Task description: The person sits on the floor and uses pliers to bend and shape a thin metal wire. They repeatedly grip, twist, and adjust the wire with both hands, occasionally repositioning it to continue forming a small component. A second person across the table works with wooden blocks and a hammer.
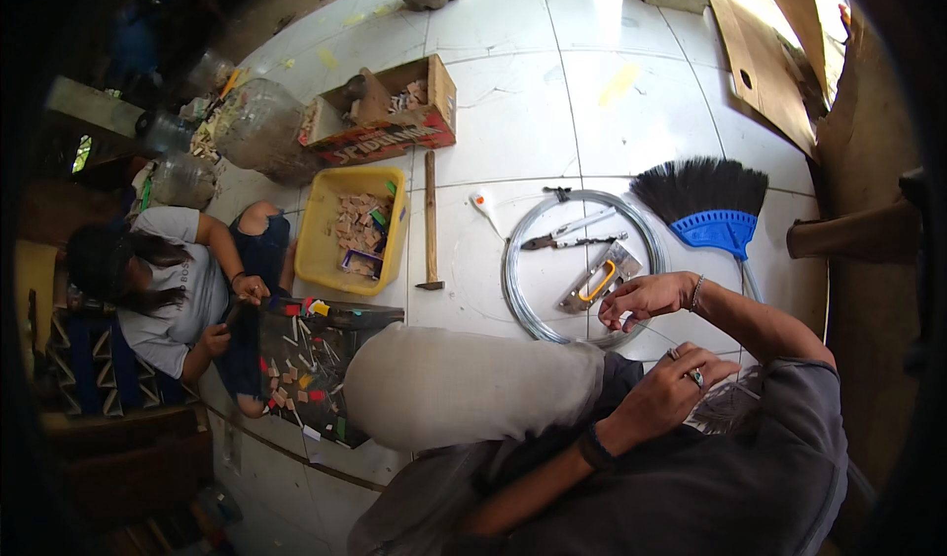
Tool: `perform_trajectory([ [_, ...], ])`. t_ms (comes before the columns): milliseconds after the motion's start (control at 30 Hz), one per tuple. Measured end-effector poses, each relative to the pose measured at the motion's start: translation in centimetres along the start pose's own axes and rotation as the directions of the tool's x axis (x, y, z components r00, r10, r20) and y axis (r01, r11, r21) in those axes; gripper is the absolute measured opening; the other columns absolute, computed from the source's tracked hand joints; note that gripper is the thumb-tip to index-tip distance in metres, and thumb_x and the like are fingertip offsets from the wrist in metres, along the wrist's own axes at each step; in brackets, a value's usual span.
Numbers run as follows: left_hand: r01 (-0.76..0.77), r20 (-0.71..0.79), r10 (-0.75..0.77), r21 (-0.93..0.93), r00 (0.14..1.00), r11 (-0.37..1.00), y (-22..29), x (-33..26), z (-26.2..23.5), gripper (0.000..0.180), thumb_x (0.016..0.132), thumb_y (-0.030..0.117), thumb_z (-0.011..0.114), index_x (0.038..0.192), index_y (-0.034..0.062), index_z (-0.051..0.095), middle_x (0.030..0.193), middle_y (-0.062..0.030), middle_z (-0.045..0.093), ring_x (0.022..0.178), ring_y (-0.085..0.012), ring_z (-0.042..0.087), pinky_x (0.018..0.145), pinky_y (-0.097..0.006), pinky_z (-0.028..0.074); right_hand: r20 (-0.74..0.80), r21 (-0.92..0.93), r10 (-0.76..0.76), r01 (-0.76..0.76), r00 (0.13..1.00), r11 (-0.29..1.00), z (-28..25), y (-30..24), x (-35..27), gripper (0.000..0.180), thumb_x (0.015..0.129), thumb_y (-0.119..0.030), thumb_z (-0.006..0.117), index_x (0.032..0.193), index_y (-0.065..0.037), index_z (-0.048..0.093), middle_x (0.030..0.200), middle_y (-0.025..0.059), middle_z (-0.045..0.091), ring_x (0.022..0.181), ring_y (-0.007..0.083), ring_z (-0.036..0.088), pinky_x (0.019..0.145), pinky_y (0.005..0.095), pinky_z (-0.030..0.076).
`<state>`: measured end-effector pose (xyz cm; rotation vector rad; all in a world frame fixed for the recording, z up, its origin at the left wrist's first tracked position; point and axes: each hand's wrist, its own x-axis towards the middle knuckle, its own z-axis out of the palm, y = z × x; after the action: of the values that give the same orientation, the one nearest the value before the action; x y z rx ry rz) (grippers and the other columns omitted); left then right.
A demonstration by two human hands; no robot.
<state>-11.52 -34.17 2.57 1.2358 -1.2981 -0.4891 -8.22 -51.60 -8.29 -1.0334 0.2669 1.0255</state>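
Both hands raised off the floor — right hand (pixel 646 297) pinched shut on something too small to tell, left hand (pixel 676 383) curled closed beside it, wire coil (pixel 513 280) and staple gun (pixel 597 282) just beyond — apparently mid-fiddling; steady fingertips needed.

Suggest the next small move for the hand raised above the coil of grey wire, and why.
Probably lower the right hand onto the metal staple gun with the orange handle. Its fingers are pinched just beside that tool, which lies inside the coil of grey wire, while the left hand stays near the lap.

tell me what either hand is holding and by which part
Cannot be told: right hand pinches fingertips above the wire coil; left hand is curled, nothing visible in either grip.
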Motion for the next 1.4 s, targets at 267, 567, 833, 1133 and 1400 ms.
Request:
perform_trajectory([
  [267,0.013,-0.566,-0.153,-0.242,0.810,0.970,9.6,5.5,-12.9,0.029,0.105,0.015,0.047,0.128,-0.0010,0.056,0.089,-0.0032,0.060,0.075,-0.0054,0.056,0.063,-0.019,0.046,0.213,-0.189,-0.253,0.294,0.944,0.937,6.1,-10.5,-2.4,0.032,0.100,-0.034,0.058,0.115,-0.006,0.062,0.103,0.0035,0.066,0.089,0.0110,0.058,0.078,0.0246,0.046],
  [567,-0.590,-0.648,0.472,0.042,0.598,0.806,24.1,-1.7,-23.8,0.046,0.106,0.017,0.044,0.149,0.0114,0.031,0.080,-0.0005,0.047,0.054,-0.0085,0.036,0.052,-0.025,0.036,0.148,-0.862,-0.325,0.283,0.934,0.420,12.4,-13.4,-0.4,0.026,0.093,-0.015,0.059,0.116,-0.004,0.052,0.105,0.0104,0.068,0.097,0.0214,0.063,0.087,0.0365,0.048],
  [833,-0.518,-0.427,0.645,0.384,0.634,0.764,30.3,-7.0,-24.1,0.049,0.107,0.019,0.044,0.151,0.0403,0.037,0.098,0.0024,0.057,0.080,-0.0119,0.042,0.081,-0.027,0.042,-0.051,-0.999,-0.640,-0.044,0.766,0.027,7.7,-12.2,5.2,0.040,0.085,-0.006,0.054,0.124,-0.013,0.056,0.114,0.0217,0.058,0.085,0.0392,0.066,0.077,0.0472,0.053],
  [1133,-0.565,-0.649,0.685,0.446,0.330,0.694,26.8,-12.1,-22.1,0.047,0.107,0.020,0.042,0.149,0.0413,0.038,0.092,0.0031,0.053,0.077,-0.0121,0.042,0.071,-0.024,0.047,-0.391,-0.862,-0.683,-0.505,0.617,0.038,-8.6,-10.3,10.2,0.038,0.088,-0.019,0.062,0.126,-0.014,0.060,0.111,0.0179,0.061,0.089,0.0338,0.068,0.075,0.0481,0.052],
  [1400,-0.393,-0.796,0.583,0.491,0.160,0.778,25.7,-16.4,-24.7,0.048,0.105,0.016,0.046,0.149,0.0345,0.040,0.093,0.0012,0.058,0.081,-0.0130,0.048,0.075,-0.022,0.048,-0.605,-0.746,-0.571,-0.645,0.556,0.162,-14.7,-7.7,9.8,0.039,0.094,-0.041,0.057,0.116,-0.009,0.059,0.108,0.0172,0.066,0.100,0.0322,0.067,0.088,0.0522,0.043],
])
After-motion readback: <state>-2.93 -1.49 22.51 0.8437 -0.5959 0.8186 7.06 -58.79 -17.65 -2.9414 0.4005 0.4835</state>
